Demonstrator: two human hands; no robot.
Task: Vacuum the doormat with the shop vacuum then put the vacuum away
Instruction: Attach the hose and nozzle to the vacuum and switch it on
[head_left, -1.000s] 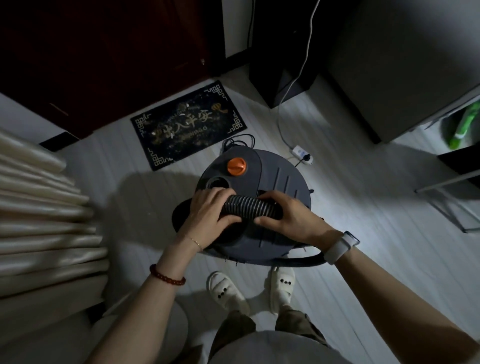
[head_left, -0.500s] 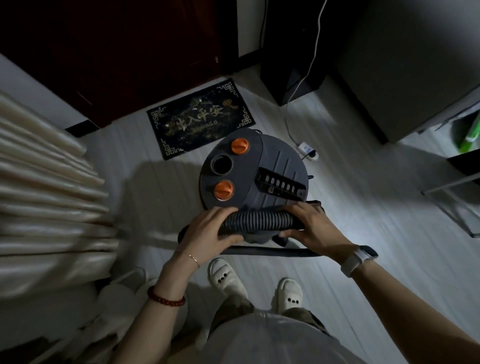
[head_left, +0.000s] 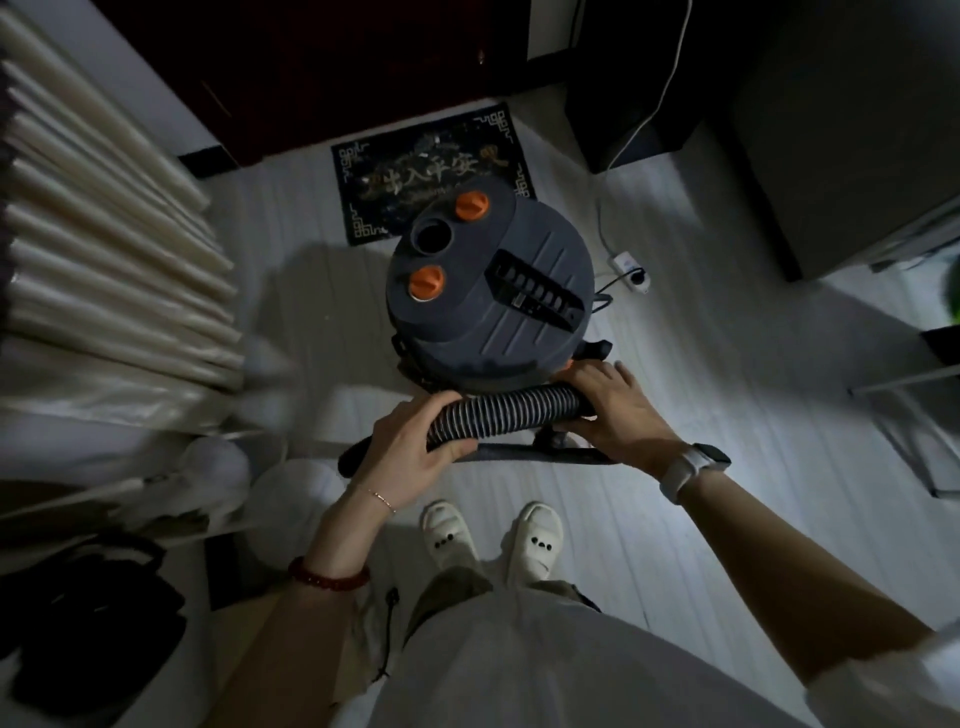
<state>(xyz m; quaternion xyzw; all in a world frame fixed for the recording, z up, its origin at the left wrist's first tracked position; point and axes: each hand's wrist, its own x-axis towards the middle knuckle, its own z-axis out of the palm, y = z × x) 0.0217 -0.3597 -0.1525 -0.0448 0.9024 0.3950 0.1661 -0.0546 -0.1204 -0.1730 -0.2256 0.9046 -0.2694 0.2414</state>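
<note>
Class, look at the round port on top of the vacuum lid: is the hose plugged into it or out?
Out. The port gapes dark and empty, while both hands, left hand and right hand, hold the ribbed hose beside the vacuum.

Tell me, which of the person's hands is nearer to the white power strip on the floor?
The right hand. It grips the ribbed hose on the near right side of the vacuum, below the power strip. The left hand holds the hose's other end, farther left.

1 head view, steeply downward, close above hands, facing door.
</note>
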